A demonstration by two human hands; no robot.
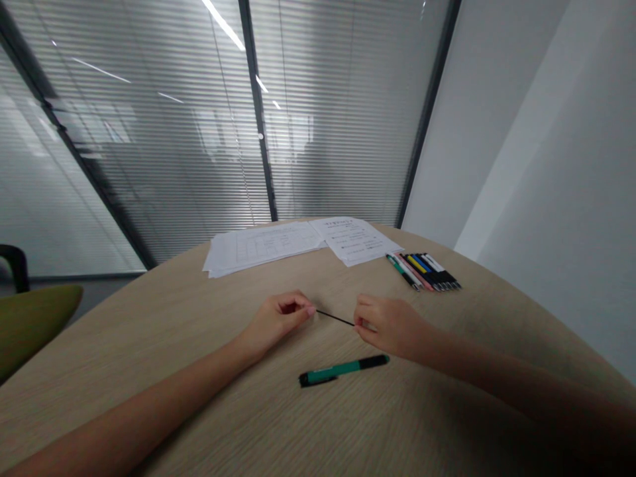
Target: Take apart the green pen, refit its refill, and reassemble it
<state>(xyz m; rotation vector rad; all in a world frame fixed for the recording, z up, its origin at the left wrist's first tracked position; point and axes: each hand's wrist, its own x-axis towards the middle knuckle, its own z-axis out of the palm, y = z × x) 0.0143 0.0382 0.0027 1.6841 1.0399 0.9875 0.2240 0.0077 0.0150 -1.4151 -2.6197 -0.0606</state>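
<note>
thin black pen refill (335, 318): spans between the hands over the tabletop (199, 338) | left fingers (301, 307), right fingers (364, 322): pinched closed on its opposite ends | handling: probably light, stiff, slender; hold at ends | green-and-black pen barrel (342, 370) lies nearby

The head-worn camera looks forward and down across the wooden table (149, 311).

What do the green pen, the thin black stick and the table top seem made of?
The green pen: glossy moulded plastic, by its smooth sheen. The thin black stick: too thin to tell, perhaps plastic. The table top: probably wood laminate, with fine grain.
</note>
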